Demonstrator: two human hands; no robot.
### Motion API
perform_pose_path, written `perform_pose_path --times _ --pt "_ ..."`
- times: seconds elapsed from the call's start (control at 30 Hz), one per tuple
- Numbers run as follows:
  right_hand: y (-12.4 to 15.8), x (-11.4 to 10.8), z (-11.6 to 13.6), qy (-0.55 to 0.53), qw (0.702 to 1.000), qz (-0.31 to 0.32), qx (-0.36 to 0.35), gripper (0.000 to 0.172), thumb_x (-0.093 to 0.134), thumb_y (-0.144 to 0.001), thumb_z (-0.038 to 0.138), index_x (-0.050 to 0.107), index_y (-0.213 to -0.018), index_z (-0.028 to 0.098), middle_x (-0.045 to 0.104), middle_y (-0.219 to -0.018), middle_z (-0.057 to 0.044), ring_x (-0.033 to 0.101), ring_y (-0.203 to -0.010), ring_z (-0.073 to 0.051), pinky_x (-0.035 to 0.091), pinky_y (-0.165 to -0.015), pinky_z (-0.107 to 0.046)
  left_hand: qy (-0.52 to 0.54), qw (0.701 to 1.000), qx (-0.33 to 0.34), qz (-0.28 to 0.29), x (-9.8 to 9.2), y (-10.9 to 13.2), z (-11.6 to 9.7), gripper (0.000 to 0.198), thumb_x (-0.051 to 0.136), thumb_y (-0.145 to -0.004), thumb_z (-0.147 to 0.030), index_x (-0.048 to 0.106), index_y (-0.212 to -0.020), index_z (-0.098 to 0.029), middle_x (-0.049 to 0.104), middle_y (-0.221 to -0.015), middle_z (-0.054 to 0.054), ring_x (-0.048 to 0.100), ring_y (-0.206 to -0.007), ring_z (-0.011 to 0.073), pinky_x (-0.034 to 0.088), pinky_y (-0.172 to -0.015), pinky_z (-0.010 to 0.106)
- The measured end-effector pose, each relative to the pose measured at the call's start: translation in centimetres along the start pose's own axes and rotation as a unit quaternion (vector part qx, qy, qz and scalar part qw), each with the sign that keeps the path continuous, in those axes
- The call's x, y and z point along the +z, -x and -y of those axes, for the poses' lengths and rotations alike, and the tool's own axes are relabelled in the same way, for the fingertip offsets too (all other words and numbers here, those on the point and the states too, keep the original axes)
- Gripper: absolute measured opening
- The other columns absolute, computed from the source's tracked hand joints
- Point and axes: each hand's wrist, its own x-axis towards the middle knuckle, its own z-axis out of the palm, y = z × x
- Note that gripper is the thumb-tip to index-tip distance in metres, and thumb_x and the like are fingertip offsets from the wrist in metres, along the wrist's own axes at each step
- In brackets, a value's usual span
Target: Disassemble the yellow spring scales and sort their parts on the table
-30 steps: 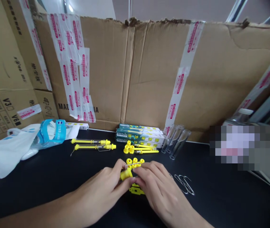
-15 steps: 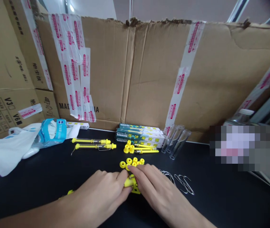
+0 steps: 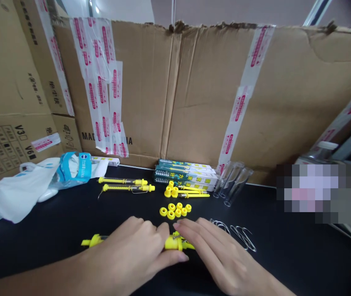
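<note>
My left hand (image 3: 129, 250) and right hand (image 3: 221, 257) sit with fingers (image 3: 150, 227) loosely spread around a light, stiff spring scale (image 3: 93, 241), best held at its yellow cap (image 3: 172, 243).

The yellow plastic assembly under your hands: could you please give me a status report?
Left hand, right hand on yellow plastic assembly; yellow rings beyond.

At ten o'clock, the cardboard sheet (image 3: 144, 82) reads "MAD", then "INA", with the packing tape (image 3: 105, 139) covering the middle. At nine o'clock, the carton (image 3: 8, 82) shows "V3" and "V6". The blue packet's (image 3: 70, 170) lettering is too small to read.
</note>
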Motion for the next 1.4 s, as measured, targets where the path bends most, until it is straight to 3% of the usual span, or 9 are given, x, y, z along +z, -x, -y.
perform_pose_path --times 0.2,0.33,0.57,0.77,0.93,1.4 --pt "-0.5 0.3 0.5 -0.030 0.998 -0.030 0.035 0.042 0.024 -0.105 0.011 0.064 -0.115 0.004 0.076 -0.106 -0.014 0.071 -0.099 -0.020 0.057 -0.088 -0.032 -0.044 0.999 0.008 -0.002 -0.7 -0.2 -0.3 0.053 0.031 -0.100 -0.055 0.069 -0.097 -0.018 0.069 -0.071 0.009 0.067 -0.061 0.0290 0.031 -0.052 0.032" --pt "-0.8 0.2 0.5 -0.026 0.998 -0.037 0.038 0.039 0.029 -0.105 0.015 0.066 -0.112 0.005 0.076 -0.107 -0.013 0.069 -0.098 -0.024 0.058 -0.083 -0.035 -0.054 0.998 0.009 -0.001 -1.0 -0.4 -0.1 0.057 0.031 -0.099 -0.059 0.070 -0.092 -0.019 0.069 -0.068 0.009 0.066 -0.059 0.0290 0.029 -0.050 0.032" --pt "-0.4 1.1 0.9 0.043 0.999 -0.013 -0.025 0.029 0.039 -0.097 0.004 0.062 -0.113 -0.004 0.074 -0.076 -0.013 0.069 -0.070 -0.022 0.058 -0.068 -0.035 -0.102 0.995 0.002 0.004 -1.2 -0.7 -0.4 0.066 0.032 -0.096 -0.066 0.069 -0.072 -0.016 0.065 -0.055 0.010 0.067 -0.056 0.0309 0.034 -0.050 0.033" --pt "-0.3 1.4 1.4 0.064 0.997 -0.016 -0.031 0.023 0.042 -0.095 0.001 0.064 -0.099 -0.001 0.068 -0.065 -0.008 0.065 -0.059 -0.021 0.054 -0.059 -0.036 -0.149 0.988 -0.009 -0.032 -0.5 -0.8 -0.9 0.043 0.059 -0.088 -0.052 0.068 -0.065 -0.017 0.069 -0.057 0.007 0.068 -0.052 0.0287 0.039 -0.049 0.034" --pt "-0.6 1.3 1.5 0.070 0.997 -0.016 -0.019 0.021 0.043 -0.096 0.002 0.064 -0.093 0.001 0.062 -0.061 -0.005 0.059 -0.053 -0.019 0.049 -0.052 -0.035 -0.161 0.985 -0.006 -0.055 -0.5 -1.0 -0.9 0.032 0.064 -0.084 -0.041 0.067 -0.063 -0.017 0.070 -0.058 0.004 0.068 -0.051 0.0271 0.037 -0.047 0.032" --pt "-1.3 1.1 2.3 0.010 0.997 -0.011 0.073 0.026 0.036 -0.100 0.004 0.061 -0.092 0.005 0.057 -0.058 -0.004 0.047 -0.048 -0.014 0.037 -0.044 -0.028 -0.191 0.978 0.005 -0.083 -1.1 -1.3 -0.7 0.047 0.061 -0.087 -0.056 0.066 -0.062 -0.016 0.068 -0.056 0.004 0.067 -0.048 0.0253 0.030 -0.042 0.031"
